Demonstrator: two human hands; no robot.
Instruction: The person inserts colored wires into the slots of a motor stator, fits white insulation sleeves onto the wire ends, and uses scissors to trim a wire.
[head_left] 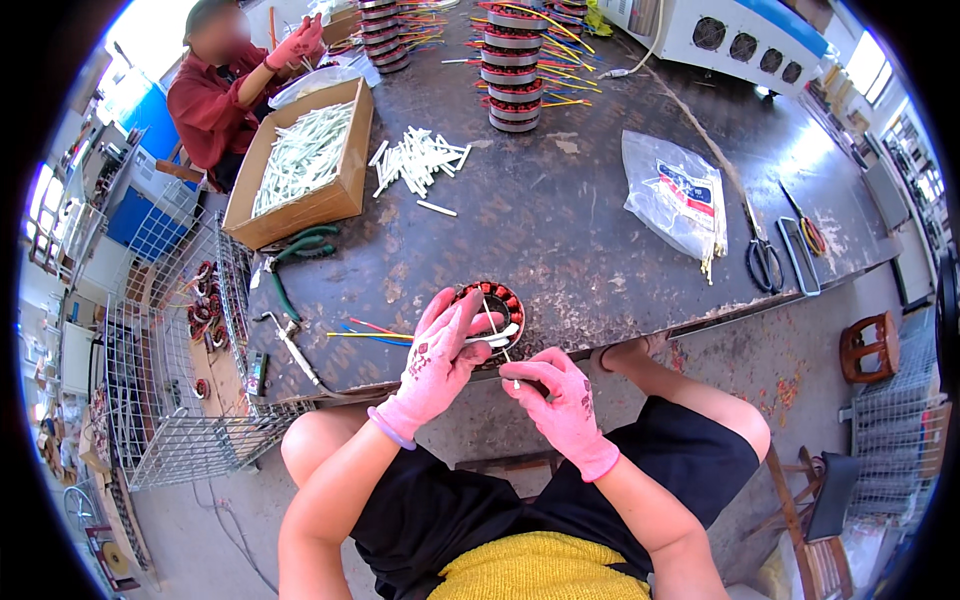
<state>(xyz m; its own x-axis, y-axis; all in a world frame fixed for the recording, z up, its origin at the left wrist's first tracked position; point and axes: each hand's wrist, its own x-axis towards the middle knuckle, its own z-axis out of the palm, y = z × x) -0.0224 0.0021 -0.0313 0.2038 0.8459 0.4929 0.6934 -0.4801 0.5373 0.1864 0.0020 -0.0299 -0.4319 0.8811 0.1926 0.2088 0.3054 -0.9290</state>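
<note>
A ring-shaped motor stator (513, 302) with red windings rests at the table's near edge. Yellow, blue and red lead wires (372, 336) run out to its left. My left hand (436, 362), in a pink glove, grips the stator's near left side, with fingers reaching over the ring. White sleeving (497, 334) lies across the ring by those fingers. Just right of and below the stator, my right hand (560, 400), also gloved in pink, is closed in a pinch. A thin white strip (506, 354) shows at its fingertips; its small white end pokes out below the thumb.
A cardboard box (345, 190) of white tubes stands far left, beside a loose tube pile (420, 162). Green-handled pliers (283, 290) lie left, scissors (763, 262) and a plastic bag (672, 195) right. Stacked stators (512, 75) stand behind. Another person (215, 110) sits far left.
</note>
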